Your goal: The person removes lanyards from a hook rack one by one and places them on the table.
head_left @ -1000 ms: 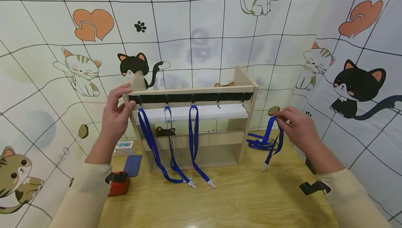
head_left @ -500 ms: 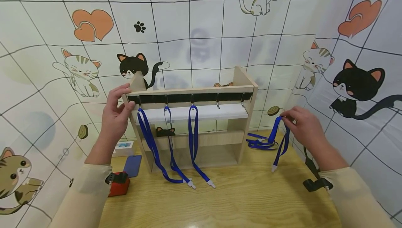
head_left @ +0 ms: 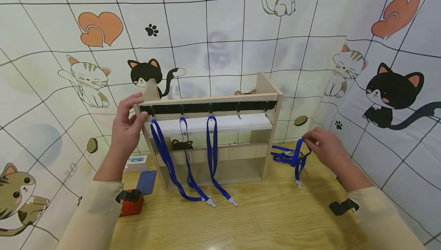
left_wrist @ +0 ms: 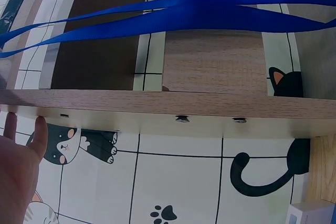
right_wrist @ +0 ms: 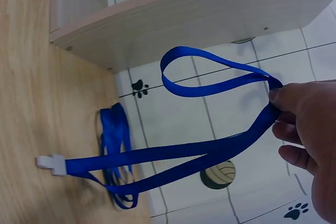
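Apparently braced at one corner, pinched near the loop at the other side

The left hand (head_left: pixel 126 127) grips the upper left corner of the wooden rack (head_left: pixel 237 151), thumb in front, probably to steady it. Beyond the rack's right side, the right hand (head_left: pixel 325 143) pinches a blue lanyard (right_wrist: pixel 252 128) between thumb and fingers, seemingly so that a loop is left free past the grip; the white clip (right_wrist: pixel 51 164) is at the far end. Near it, a lanyard pile (head_left: pixel 280 159) lies on the bench (head_left: pixel 241 223), presumably placed there for easy reach. Blue straps (head_left: pixel 167 158) hang from three hooks, spaced perhaps against tangling; the two right-hand hooks (head_left: pixel 238 109) carry none.
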`<state>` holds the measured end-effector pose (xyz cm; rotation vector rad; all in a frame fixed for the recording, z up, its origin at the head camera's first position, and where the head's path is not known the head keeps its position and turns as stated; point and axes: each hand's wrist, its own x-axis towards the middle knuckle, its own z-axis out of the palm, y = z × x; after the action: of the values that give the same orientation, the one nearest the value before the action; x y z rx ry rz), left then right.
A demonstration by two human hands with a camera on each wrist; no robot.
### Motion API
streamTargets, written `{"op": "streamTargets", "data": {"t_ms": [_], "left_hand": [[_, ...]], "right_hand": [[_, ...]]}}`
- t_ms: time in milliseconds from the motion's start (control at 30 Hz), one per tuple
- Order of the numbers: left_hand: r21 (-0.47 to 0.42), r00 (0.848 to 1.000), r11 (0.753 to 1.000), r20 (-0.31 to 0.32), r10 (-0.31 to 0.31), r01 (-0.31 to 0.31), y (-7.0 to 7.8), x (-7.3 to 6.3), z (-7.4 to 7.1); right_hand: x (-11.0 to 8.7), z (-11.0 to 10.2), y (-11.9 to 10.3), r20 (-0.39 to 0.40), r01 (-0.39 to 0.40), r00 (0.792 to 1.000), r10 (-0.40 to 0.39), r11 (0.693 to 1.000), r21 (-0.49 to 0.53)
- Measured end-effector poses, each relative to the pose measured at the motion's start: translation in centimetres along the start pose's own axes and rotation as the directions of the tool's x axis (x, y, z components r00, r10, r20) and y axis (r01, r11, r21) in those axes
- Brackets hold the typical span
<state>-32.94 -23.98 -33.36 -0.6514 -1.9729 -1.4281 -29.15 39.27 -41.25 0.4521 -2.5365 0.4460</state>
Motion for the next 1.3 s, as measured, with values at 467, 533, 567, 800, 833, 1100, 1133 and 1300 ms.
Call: {"op": "streamTargets", "data": {"t_ms": [467, 533, 567, 800, 833, 1100, 1133, 1300], "left_hand": [[-0.007, 1.0, 1.0, -0.006, -0.007, 0.007, -0.1, -0.2, -0.1], [-0.009, 1.0, 1.0, -0.005, -0.006, 0.006, -0.1, -0.2, -0.1], [-0.007, 1.0, 1.0, -0.004, -0.005, 0.005, -0.2, -0.2, -0.1], [-0.013, 1.0, 1.0, -0.009, -0.005, 0.005, -0.1, -0.1, -0.1], [-0.02, 1.0, 1.0, -0.009, -0.003, 0.003, -0.1, -0.1, -0.1], [-0.021, 1.0, 1.0, 0.004, -0.002, 0.002, -0.2, -0.1, 0.2], [-0.02, 1.0, 1.0, 0.004, -0.002, 0.002, -0.2, -0.1, 0.2], [-0.018, 1.0, 1.0, 0.002, 0.003, -0.003, -0.1, 0.0, 0.1]], "right_hand": [[-2.4, 4.2, 1.9, 0.245, -0.186, 0.956, 0.16, 0.979, 0.088], [-2.7, 4.9, 2.4, 0.262, -0.213, 0.948, 0.182, 0.972, 0.097], [-2.9, 5.3, 2.8, 0.269, -0.228, 0.943, 0.194, 0.969, 0.099], [-3.7, 9.0, 5.2, 0.269, -0.301, 0.928, 0.258, 0.944, 0.133], [-3.8, 9.4, 5.5, 0.273, -0.309, 0.925, 0.263, 0.941, 0.139], [-5.4, 12.1, 7.3, 0.273, -0.379, 0.904, 0.33, 0.914, 0.149], [-5.6, 12.3, 7.3, 0.269, -0.384, 0.902, 0.337, 0.911, 0.147], [-6.5, 13.2, 7.7, 0.239, -0.385, 0.906, 0.349, 0.914, 0.13]]}}
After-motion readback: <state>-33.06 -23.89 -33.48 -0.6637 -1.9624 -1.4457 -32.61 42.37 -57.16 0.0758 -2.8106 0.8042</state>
